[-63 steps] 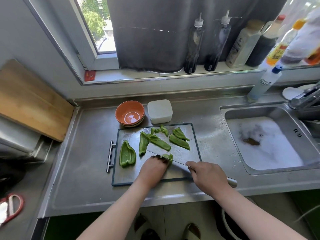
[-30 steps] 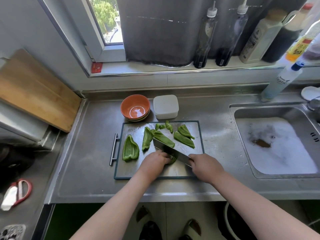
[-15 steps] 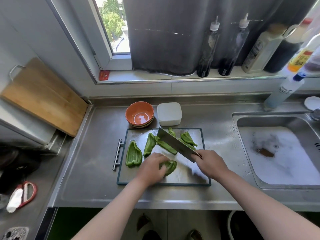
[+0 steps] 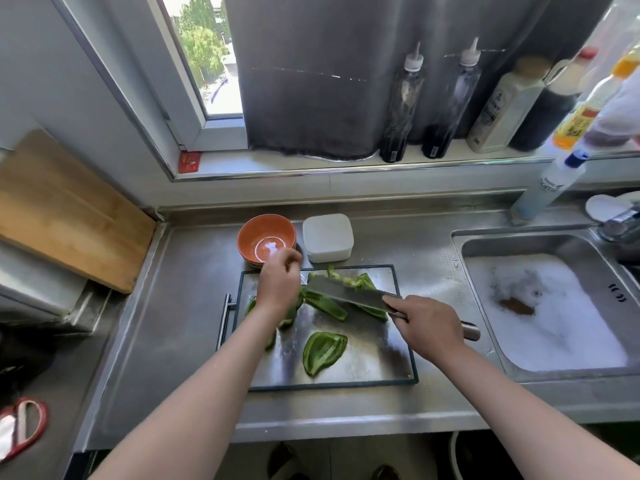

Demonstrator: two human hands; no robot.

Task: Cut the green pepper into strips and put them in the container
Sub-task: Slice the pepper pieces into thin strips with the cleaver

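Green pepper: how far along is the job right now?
Done: the pepper is split into several long pieces on the cutting board. In hand: the right hand grips the knife, blade lifted over the far pieces; the left hand hovers by the orange bowl, contents of its fingers unclear. Left: the broad near piece is uncut, and no pepper shows in the bowl or the shut white container.

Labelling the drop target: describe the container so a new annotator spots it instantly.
On the steel counter left of the sink, look just behind the far edge of the cutting board. The container sits there, right of the orange bowl: square, white, with rounded corners, whereas the bowl is round.
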